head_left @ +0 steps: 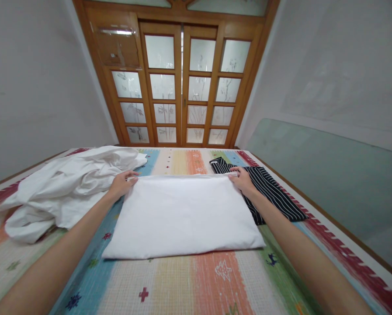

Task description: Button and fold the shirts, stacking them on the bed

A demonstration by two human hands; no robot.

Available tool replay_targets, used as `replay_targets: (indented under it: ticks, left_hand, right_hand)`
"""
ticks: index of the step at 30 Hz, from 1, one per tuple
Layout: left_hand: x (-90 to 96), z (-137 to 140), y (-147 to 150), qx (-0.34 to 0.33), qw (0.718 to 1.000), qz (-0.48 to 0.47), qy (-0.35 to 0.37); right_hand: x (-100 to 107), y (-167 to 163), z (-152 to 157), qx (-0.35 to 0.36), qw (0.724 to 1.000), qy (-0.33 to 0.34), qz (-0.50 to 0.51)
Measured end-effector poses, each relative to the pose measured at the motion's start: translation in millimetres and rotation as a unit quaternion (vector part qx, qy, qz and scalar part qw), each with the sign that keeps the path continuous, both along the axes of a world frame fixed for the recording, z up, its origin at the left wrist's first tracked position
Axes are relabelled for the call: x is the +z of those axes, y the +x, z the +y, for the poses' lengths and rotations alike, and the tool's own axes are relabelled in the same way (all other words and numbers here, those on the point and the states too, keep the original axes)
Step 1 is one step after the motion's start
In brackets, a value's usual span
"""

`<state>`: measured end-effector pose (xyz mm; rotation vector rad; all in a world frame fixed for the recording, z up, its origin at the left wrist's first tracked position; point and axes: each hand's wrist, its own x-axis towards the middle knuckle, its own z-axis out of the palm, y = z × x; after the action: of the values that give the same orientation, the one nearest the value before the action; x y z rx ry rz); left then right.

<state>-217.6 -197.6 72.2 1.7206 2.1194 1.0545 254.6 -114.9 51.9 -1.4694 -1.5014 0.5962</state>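
Head view shows both of my arms stretched forward over a folded white rectangular cloth [182,214] lying flat in the middle of the bed surface. My left hand [122,183] pinches the cloth's far left corner with the fingers curled closed on the fabric; my right hand [243,179] rests on the far right corner, fingers bent over the edge, and I cannot tell for certain whether it grips or only presses. Risk one: the two corners are held unevenly, so a pull from one side alone would likely skew the fold and leave the edges misaligned. Risk two: the right corner touches a black folded garment with thin white stripes [264,188] just beside it toward the right edge; the fingers could catch that fabric and drag it along. Risk three: a crumpled white sheet [64,188] lies heaped at the left side, touching or nearly touching the left hand, and could be snagged likewise. The surface is a woven mat with coloured stripes [196,284] covering the bed. Beyond its far edge stands a wooden double door with frosted glass panes [182,83], flanked by plain pale walls.
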Motion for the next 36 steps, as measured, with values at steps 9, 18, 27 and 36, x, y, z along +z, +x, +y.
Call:
replay_targets:
  ticks: [9,18,27,36]
  left_hand:
    - [-5.1,30,10,-0.098,0.972,0.152,-0.149]
    - [27.0,58,35,-0.246,0.923,0.172,-0.243]
    - [39.4,62,71,-0.278,0.925,0.036,-0.256]
    - [49.5,56,64,-0.230,0.943,0.116,-0.213]
  right_hand:
    - [17,-14,13,0.088,0.960,-0.062,-0.257]
    - [40,-23,44,0.298,0.874,-0.147,-0.354]
    - [57,-46,50,0.327,0.859,-0.138,-0.369]
    - [62,-50,38,0.292,0.845,-0.131,-0.430]
